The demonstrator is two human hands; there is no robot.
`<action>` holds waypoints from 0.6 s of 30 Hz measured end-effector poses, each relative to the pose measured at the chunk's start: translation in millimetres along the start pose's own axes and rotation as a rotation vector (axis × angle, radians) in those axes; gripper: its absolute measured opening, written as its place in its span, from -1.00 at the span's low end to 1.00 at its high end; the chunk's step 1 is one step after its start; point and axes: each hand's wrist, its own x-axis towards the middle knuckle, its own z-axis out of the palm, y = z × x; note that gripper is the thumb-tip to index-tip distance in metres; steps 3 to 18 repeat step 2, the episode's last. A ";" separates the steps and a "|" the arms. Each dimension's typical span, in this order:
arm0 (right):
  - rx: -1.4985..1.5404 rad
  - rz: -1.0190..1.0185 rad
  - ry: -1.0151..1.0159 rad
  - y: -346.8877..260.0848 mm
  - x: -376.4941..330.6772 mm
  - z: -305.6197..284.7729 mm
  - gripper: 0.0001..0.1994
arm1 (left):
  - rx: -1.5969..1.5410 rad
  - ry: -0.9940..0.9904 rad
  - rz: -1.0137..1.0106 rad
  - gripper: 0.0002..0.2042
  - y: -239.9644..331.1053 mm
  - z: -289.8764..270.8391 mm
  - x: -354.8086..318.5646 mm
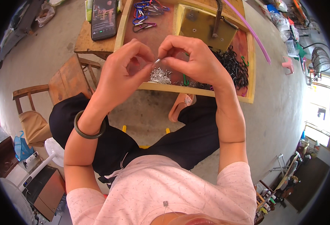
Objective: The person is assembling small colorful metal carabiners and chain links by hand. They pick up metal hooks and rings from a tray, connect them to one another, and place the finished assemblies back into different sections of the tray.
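Observation:
My left hand [124,71] and my right hand [198,62] meet over the front of a wood-framed tray [195,90], each closed in a pinch. Between the fingertips shows a small silver metal piece [157,61]; both hands seem to grip it. Just below them lies a pile of similar silver pieces [160,76]. Coloured carabiners [144,15] are heaped at the tray's far left. A mass of black hooks or clips [234,67] fills its right side, partly behind my right hand. A green clip [186,80] lies beside the silver pile.
A yellowish metal plate [198,30] with an upright metal rod [218,18] stands in the tray's far part. Left of the tray, a phone [104,18] rests on a wooden surface [88,41]. A purple coiled tube [251,32] hangs at the right; a wooden chair [67,77] stands left.

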 end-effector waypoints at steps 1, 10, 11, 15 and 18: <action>-0.024 -0.027 -0.003 -0.5 -1.0 -1.0 -0.88 | -0.009 -0.012 0.016 -0.88 -0.6 2.6 1.3; -0.047 -0.055 -0.007 -1.7 -1.2 -2.1 -0.88 | -0.017 -0.023 0.031 -0.88 -2.1 5.1 2.7; -0.047 -0.055 -0.007 -1.7 -1.2 -2.1 -0.88 | -0.017 -0.023 0.031 -0.88 -2.1 5.1 2.7; -0.047 -0.055 -0.007 -1.7 -1.2 -2.1 -0.88 | -0.017 -0.023 0.031 -0.88 -2.1 5.1 2.7; -0.047 -0.055 -0.007 -1.7 -1.2 -2.1 -0.88 | -0.017 -0.023 0.031 -0.88 -2.1 5.1 2.7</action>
